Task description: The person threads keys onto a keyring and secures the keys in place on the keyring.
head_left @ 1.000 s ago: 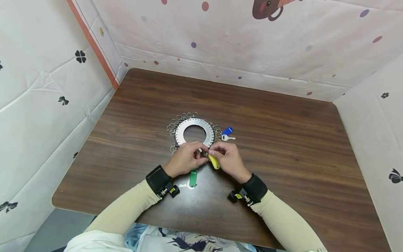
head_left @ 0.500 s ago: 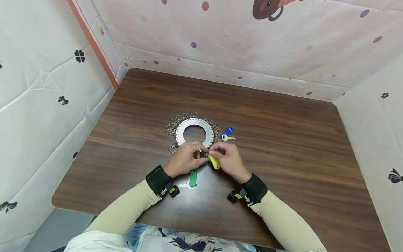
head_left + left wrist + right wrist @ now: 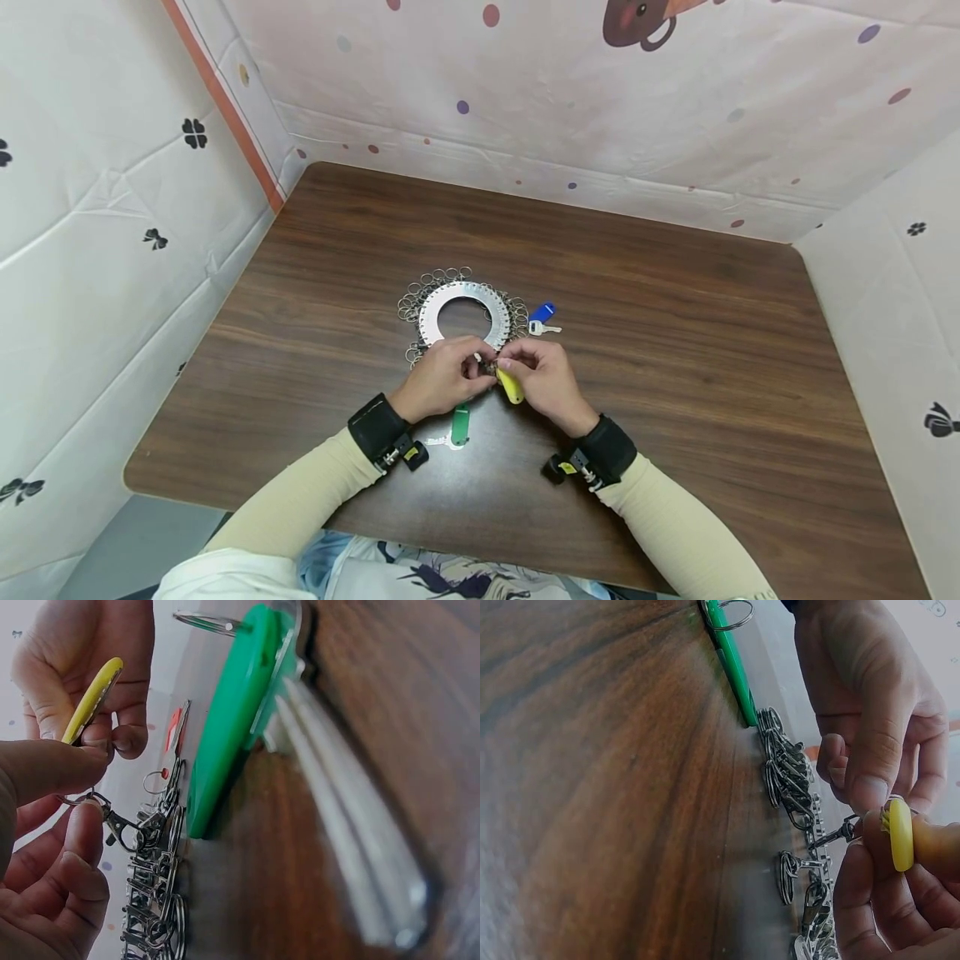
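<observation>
In the head view my left hand (image 3: pixel 448 373) and right hand (image 3: pixel 547 379) meet over the front of a round silver key-holder plate (image 3: pixel 427 315), fringed with snap clasps and split rings. My right thumb and fingers pinch a yellow key tag (image 3: pixel 511 386), seen edge-on in the right wrist view. With thumb and fingertip, my left hand pinches a split ring (image 3: pixel 69 800), close beside the tag in the left wrist view. That ring meets a metal snap clasp (image 3: pixel 118 825) on the plate. Fingers partly hide where tag and ring meet.
A green key tag (image 3: pixel 460 425) with a silver key (image 3: pixel 442 442) lies in front of my left hand. Right of the plate lie a blue tag (image 3: pixel 542 312) and another key (image 3: pixel 543 328). A small red tag (image 3: pixel 173 729) shows beyond the clasps in the left wrist view.
</observation>
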Available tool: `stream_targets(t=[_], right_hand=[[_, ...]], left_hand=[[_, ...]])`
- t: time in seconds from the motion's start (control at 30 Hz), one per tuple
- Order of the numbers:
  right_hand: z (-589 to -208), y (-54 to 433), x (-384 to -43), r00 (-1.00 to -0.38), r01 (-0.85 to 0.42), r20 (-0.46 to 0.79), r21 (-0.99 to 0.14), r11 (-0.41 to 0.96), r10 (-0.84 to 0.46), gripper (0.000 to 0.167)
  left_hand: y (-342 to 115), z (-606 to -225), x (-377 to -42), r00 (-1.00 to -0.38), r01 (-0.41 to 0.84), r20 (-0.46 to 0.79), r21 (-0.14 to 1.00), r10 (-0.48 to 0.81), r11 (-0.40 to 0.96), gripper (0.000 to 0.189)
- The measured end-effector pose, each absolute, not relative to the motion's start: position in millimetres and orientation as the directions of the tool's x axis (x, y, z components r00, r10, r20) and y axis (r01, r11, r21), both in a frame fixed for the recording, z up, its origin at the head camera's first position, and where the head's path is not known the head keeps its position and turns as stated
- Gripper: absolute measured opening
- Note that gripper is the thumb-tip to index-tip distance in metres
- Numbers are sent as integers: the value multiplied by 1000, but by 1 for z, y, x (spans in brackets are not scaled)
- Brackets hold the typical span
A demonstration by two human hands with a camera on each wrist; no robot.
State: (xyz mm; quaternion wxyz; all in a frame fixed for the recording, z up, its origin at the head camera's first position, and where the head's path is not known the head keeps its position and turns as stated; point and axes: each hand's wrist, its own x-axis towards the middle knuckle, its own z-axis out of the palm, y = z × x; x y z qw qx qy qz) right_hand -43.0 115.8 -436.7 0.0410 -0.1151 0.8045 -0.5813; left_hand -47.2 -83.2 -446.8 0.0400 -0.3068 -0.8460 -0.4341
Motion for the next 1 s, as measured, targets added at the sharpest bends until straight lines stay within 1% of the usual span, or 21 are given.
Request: stream_targets(t=[0.27,0.67,1.0], right_hand=[[-436,115,-43,-973,-131,65,-946,296,-223,5],[-436,115,-43,-970,-147,79,-944,295,-230,6],[-436,115,-43,-971,-129,62,-949,289,-230,5]], left_hand=[[-84,-448,-48,-802,568,357,703,479,428,25],[-84,-449,-49,-801,570,354,700,483,431,22],[-84,-447,-49,-810,549,331,720,484,425,26]])
